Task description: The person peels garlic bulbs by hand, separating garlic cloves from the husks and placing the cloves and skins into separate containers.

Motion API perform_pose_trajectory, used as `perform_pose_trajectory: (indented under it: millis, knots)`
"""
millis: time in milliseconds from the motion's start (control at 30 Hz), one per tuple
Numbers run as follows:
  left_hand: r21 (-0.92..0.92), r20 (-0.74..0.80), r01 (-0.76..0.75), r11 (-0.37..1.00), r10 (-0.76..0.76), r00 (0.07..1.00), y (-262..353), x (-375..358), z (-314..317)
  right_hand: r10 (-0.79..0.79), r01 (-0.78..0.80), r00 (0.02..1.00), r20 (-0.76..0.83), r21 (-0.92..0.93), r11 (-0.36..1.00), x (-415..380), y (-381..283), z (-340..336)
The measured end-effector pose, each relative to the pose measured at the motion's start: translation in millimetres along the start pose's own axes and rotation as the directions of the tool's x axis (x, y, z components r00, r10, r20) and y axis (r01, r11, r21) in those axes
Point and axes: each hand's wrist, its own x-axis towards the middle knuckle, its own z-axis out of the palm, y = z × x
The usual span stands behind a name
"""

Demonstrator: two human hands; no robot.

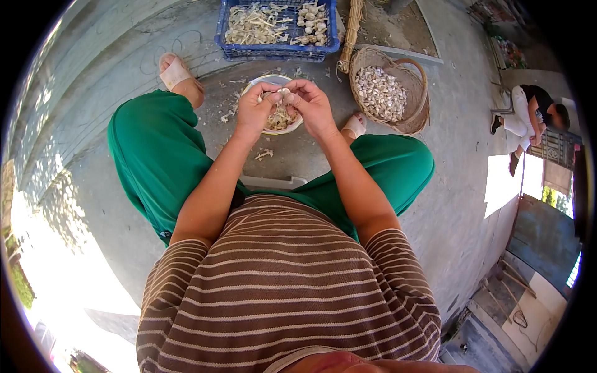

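Between my two hands is a garlic bulb (pixel 284 92), pinched by the fingers and thumbs of both. My left hand (pixel 254 110) is closed on its left side, and my right hand (pixel 314 107) grips it from the right. Below them sits a round bowl (pixel 273 78) with a pale rim, holding garlic skins and bits (pixel 281 118). The hands hide part of the bowl. To the right stands a wicker basket (pixel 415 84) with a handle, filled with separated garlic cloves (pixel 380 93).
Beyond the bowl is a blue plastic crate (pixel 273 52) with garlic stalks (pixel 255 25) and whole bulbs (pixel 313 23). A straw broom (pixel 352 31) lies beside it. Scraps of skin (pixel 264 154) litter the concrete floor. Another person (pixel 528 115) sits far right.
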Motion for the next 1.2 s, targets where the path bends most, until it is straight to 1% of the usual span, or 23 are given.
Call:
perform_pose_trajectory:
  millis: [33,100,167,233,267,333,367,433,500,567,667,733,767,833,867,900,933,967,1000,1067,1100,1167,1200]
  knots:
    - [0.054,0.0,-0.034,0.998,0.034,0.999,4,-2,2,-0.043,0.05,0.996,0.073,-0.1,0.994,0,-2,0]
    - [0.109,0.0,-0.067,0.992,0.067,0.998,6,-2,3,-0.071,0.081,0.994,0.078,-0.141,0.987,1,-2,-3]
    - [0.267,0.04,-0.209,0.941,0.205,0.978,4,-1,0,-0.099,0.112,0.992,0.082,-0.182,0.977,4,-1,-5]
    - [0.265,0.044,-0.208,0.942,0.204,0.978,7,-1,1,-0.368,0.396,0.917,0.152,-0.453,0.799,7,-1,-5]
    - [0.263,0.046,-0.209,0.942,0.204,0.978,8,-2,2,-0.368,0.395,0.918,0.151,-0.453,0.799,6,-2,-6]
    - [0.235,0.046,-0.194,0.952,0.189,0.981,12,-3,5,-0.363,0.387,0.916,0.171,-0.611,0.69,2,-9,-1]
    - [0.207,0.046,-0.178,0.962,0.173,0.984,14,-4,6,-0.363,0.387,0.916,0.17,-0.61,0.691,0,-11,1]
    - [0.153,0.06,-0.139,0.978,0.132,0.99,15,-4,4,-0.256,0.279,0.957,0.137,-0.682,0.676,-5,-16,5]
    - [0.099,0.077,-0.098,0.99,0.091,0.993,15,-4,5,-0.238,0.277,0.958,0.158,-0.712,0.645,-7,-21,6]
    - [0.008,0.085,-0.006,1.0,0.005,0.996,15,-5,6,-0.219,0.277,0.959,0.178,-0.741,0.611,-9,-27,9]
    - [-0.074,0.164,0.049,0.996,-0.036,0.986,10,-5,1,-0.195,0.268,0.962,0.189,-0.776,0.571,-13,-31,11]
    - [-0.104,0.172,0.075,0.992,-0.056,0.983,8,-6,2,-0.18,0.237,0.97,0.163,-0.791,0.564,-15,-28,9]
    - [-0.134,0.181,0.101,0.986,-0.076,0.981,8,-6,2,-0.184,0.24,0.969,0.163,-0.79,0.564,-14,-22,5]
    - [-0.154,0.156,0.12,0.981,-0.096,0.983,15,-7,8,-0.21,0.249,0.968,0.134,-0.514,0.821,-9,-11,1]
    - [-0.177,0.129,0.14,0.974,-0.118,0.985,18,-7,10,-0.212,0.251,0.968,0.135,-0.514,0.82,-8,-7,-3]
    - [-0.177,0.129,0.138,0.975,-0.116,0.985,17,-7,6,-0.11,0.137,0.988,0.105,-0.314,0.94,-8,-8,-4]
    - [-0.064,0.078,0.18,0.982,-0.175,0.982,15,-5,1,0.0,0.009,0.995,0.099,-0.094,0.996,-8,-8,-4]
    - [0.047,0.021,0.225,0.973,-0.226,0.974,14,-4,-2,0.0,0.009,0.995,0.101,-0.094,0.995,-8,-7,-3]
    - [0.046,0.019,0.224,0.973,-0.225,0.974,12,-4,-1,0.032,-0.029,0.995,0.093,-0.041,0.999,-8,-6,-2]
    - [0.172,-0.108,0.085,0.981,-0.067,0.992,8,-2,5,0.066,-0.067,0.994,0.088,0.012,0.998,-6,-4,-1]
    - [0.171,-0.108,0.086,0.981,-0.068,0.992,13,-3,7,0.077,-0.075,0.993,0.092,-0.02,0.997,-5,-4,-1]
    - [0.093,0.047,0.089,0.992,-0.094,0.994,22,-6,9,0.089,-0.085,0.991,0.095,-0.052,0.995,-4,-3,-1]
    - [0.092,0.046,0.091,0.992,-0.096,0.994,21,-6,8,0.077,-0.067,0.993,0.089,-0.114,0.991,-4,-5,2]
